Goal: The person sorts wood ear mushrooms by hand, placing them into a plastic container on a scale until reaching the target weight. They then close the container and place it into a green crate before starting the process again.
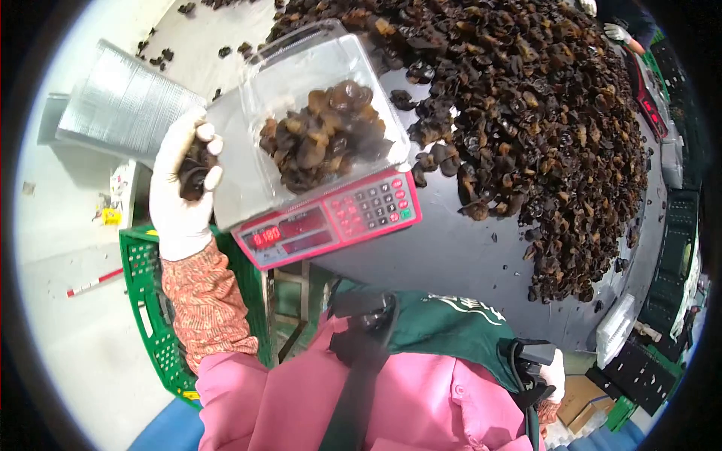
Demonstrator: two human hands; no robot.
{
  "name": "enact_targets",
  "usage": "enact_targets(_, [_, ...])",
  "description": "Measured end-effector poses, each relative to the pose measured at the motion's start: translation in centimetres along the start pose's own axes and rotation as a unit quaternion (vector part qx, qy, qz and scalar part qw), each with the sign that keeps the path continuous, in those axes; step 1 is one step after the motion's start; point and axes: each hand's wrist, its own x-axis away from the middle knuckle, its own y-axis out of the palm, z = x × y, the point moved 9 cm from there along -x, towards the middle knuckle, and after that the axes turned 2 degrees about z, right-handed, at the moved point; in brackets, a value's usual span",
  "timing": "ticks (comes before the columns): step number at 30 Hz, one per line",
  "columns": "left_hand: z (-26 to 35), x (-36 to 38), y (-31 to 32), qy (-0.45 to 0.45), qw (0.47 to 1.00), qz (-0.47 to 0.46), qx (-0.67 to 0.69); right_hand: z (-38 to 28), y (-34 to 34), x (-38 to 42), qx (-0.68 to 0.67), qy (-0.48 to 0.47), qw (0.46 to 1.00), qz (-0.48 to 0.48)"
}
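My left hand (180,180), in a white glove, is curled around a few dark wood ear mushrooms (197,171), just left of the scale. On the red digital scale (331,218) rests a clear plastic container (259,90), its bottom partly filled with brown wood ear mushrooms (325,139). Red digits glow on the display; they look like 0.180. Low at the right, my right hand (555,374), also gloved in white, hangs beside my body. A strap and buckle cover part of it, and its fingers are hidden.
A large heap of wood ear mushrooms (526,113) spreads over the grey table (451,278). Stacked clear containers (124,105) stand at the upper left, above a green crate (147,278). Another person's gloved hand (617,32) is at the far right, near a second red scale (648,101).
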Motion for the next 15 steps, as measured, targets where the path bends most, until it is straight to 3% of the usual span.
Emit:
enact_targets(1, [0.5, 0.5, -1.1, 0.013, 1.0, -0.006, -0.018, 5.1, -1.3, 0.4, 0.1, -0.071, 0.99, 0.076])
enact_targets(4, [0.3, 3.0, -3.3, -0.055, 0.996, 0.021, 0.062, 7.0, -1.5, 1.1, 0.319, -0.094, 0.94, 0.081])
enact_targets(8, [-1.4, 6.7, -5.3, -0.114, 0.992, 0.047, 0.003, 10.4, -5.4, 0.2, 0.448, -0.113, 0.883, 0.083])
enact_targets(10, [-2.1, 8.3, -4.8, -0.112, 0.987, 0.045, -0.102, 1.7, -4.8, -1.1, 0.418, -0.126, 0.896, 0.083])
enact_targets(12, [-4.5, 9.1, -4.4, -0.192, 0.977, 0.048, -0.077, -9.3, -3.0, -2.5, 0.329, -0.166, 0.925, 0.092])
enact_targets(13, [-4.4, 9.5, -2.6, -0.159, 0.977, -0.006, -0.145, -13.3, -2.9, -3.5, 0.277, -0.227, 0.927, 0.11])
enact_targets(14, [-6.2, 9.7, -2.4, -0.245, 0.966, -0.02, -0.075, -15.3, -3.0, -5.5, 0.17, -0.174, 0.964, 0.112])
enact_targets(15, [-6.0, 9.8, -0.8, -0.209, 0.963, -0.085, -0.147, -20.4, -1.9, -6.7, 0.158, -0.248, 0.95, 0.105])
